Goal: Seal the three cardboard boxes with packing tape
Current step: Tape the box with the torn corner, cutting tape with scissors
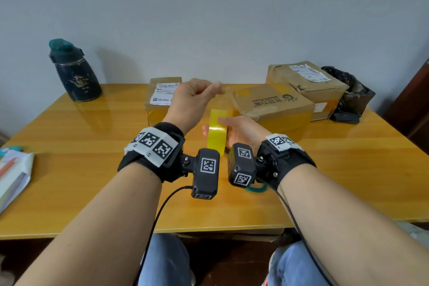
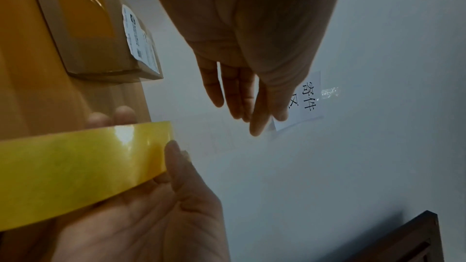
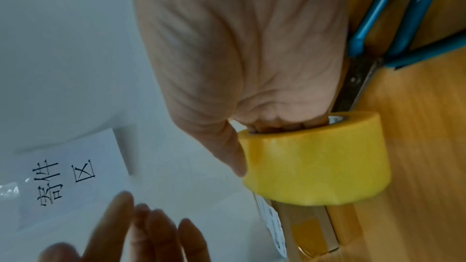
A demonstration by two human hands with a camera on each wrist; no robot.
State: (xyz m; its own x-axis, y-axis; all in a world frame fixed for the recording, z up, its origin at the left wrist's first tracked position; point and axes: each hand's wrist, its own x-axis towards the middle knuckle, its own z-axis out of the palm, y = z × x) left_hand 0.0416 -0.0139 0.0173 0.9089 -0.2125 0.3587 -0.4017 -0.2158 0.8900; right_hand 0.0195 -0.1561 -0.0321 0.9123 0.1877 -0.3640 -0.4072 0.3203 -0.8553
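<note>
Yellow tape roll [image 1: 217, 133] gripped upright by right hand [image 1: 241, 131]; left hand [image 1: 190, 100] raised above, fingers straight, holding nothing visible.

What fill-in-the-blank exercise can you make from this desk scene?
The tape is held in the ___ hand.
The tape's colour is ___.
The bottle stands at the far ___ of the table.
Missing words: right; yellow; left.

Yellow packing-tape roll [image 1: 217, 132] gripped upright in right hand [image 1: 241, 131].
Raised above wooden bench [image 1: 92, 158]; left hand [image 1: 190, 102] lifted, fingers [image 1: 214, 89] pinched.
</note>
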